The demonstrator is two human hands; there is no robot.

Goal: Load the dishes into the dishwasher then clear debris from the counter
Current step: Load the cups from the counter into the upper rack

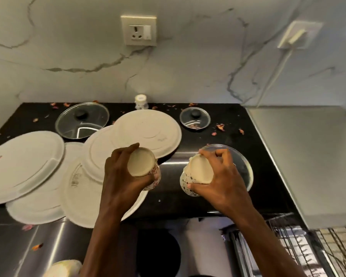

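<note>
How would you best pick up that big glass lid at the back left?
Pinch the black knob at the middle of the big glass lid, coming straight down from above. The lid lies flat on the counter with the knob up, so its thin rim offers little to grip.

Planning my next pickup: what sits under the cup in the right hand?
A clear glass dish on the black counter. The right hand and its cup cover the dish's left part, so contents there are hidden.
</note>
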